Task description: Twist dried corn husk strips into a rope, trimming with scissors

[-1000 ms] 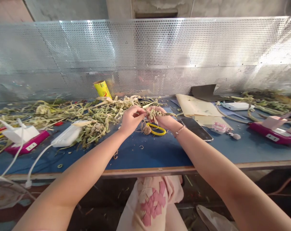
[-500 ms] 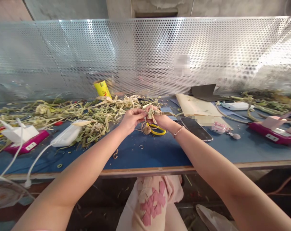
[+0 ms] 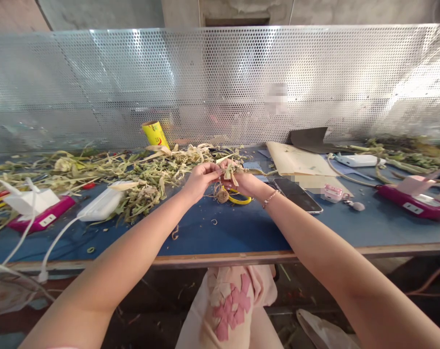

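Over the blue tabletop, my right hand is closed around a small bundle of dried plant, pale leaves sticking out between its fingers. Meeting it from the left, my left hand has its fingertips pinched together at the bundle's left edge; exactly what sits between them is too small to make out. Just below both hands lies a little ball of brown twine. Beside it shows a yellow loop handle, probably scissors, the rest being hidden under my right hand.
Dried leaves and stalks are heaped on the left, near a yellow tube. White power banks and magenta power strips with cables flank the work area. A phone and pink case lie rightward. A perforated metal panel stands behind.
Both hands stay in nearly the same place around the dried plant bundle. The left fingers have shifted only slightly, and the view has moved a touch.
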A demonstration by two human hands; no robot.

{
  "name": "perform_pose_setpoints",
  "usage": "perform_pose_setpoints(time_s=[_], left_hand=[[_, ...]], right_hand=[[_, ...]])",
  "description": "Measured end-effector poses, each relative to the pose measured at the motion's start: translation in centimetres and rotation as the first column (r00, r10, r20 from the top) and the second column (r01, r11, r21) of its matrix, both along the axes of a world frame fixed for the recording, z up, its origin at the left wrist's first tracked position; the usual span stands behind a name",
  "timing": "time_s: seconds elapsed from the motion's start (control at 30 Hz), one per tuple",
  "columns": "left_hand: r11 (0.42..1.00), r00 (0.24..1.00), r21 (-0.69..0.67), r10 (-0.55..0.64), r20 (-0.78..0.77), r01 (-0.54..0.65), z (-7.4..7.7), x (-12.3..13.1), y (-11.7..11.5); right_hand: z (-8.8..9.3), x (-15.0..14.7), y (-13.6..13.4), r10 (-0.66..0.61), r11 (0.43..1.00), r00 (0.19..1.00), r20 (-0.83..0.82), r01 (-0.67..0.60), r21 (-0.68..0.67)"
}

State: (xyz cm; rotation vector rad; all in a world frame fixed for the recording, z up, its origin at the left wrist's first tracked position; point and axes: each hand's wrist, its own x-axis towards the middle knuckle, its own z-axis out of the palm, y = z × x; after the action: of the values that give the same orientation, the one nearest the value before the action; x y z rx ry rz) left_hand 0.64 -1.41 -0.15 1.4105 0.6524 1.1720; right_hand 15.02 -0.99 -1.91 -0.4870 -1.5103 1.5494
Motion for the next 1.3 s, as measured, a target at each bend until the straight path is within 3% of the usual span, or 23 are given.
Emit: perform_pose_setpoints(time_s=[0.27,0.43,0.63,0.73,0.87,0.97,1.03,1.1,1.2,1.3], left_hand=[[1.000,1.000,-0.003,-0.013,-0.017,0.013,-0.1,0.1,0.0],[0.998,0.997,0.033,0.053,-0.050,-0.051,-0.6,-0.2,0.8],[0.990,0.983,0.092,0.117,-0.139,-0.105,-0.7,-0.5,1.4],[0.973,0.956,0.193,0.171,-0.240,-0.126,-0.4,-0.6,1.0],[0.927,0.890,0.349,0.267,-0.369,-0.133,-0.1,-0.6,0.3],[0.897,0.854,0.419,0.326,-0.406,-0.143,-0.2,-0.6,0.2],[0.877,0.836,0.456,0.360,-0.414,-0.152,-0.3,-0.5,0.3],[0.861,0.830,0.484,0.381,-0.407,-0.157,-0.4,-0.5,0.5],[0.870,0.846,0.461,0.371,-0.383,-0.173,-0.5,-0.6,0.8],[0.902,0.870,0.388,0.336,-0.362,-0.187,-0.5,-0.7,1.1]], right_hand=[[-0.4,0.6,0.6,0.058,0.991,0.995,-0.084,-0.067,-0.116],[-0.1,1.2,1.1,0.002,0.961,0.999,-0.036,-0.012,-0.275],[0.8,3.4,1.3,0.082,0.953,0.995,0.053,-0.062,-0.295],[1.0,4.9,1.4,0.031,0.978,0.992,0.126,-0.004,-0.208],[1.2,5.9,1.7,-0.204,0.979,0.949,0.241,0.195,0.063],[1.4,4.9,1.6,-0.477,0.845,0.828,0.294,0.342,0.410],[1.4,3.8,1.2,-0.585,0.721,0.760,0.283,0.327,0.611],[1.3,2.7,0.9,-0.615,0.641,0.731,0.296,0.244,0.728],[1.0,1.6,0.6,-0.624,0.612,0.705,0.337,0.172,0.772],[0.8,1.2,0.7,-0.613,0.648,0.713,0.342,0.205,0.734]])
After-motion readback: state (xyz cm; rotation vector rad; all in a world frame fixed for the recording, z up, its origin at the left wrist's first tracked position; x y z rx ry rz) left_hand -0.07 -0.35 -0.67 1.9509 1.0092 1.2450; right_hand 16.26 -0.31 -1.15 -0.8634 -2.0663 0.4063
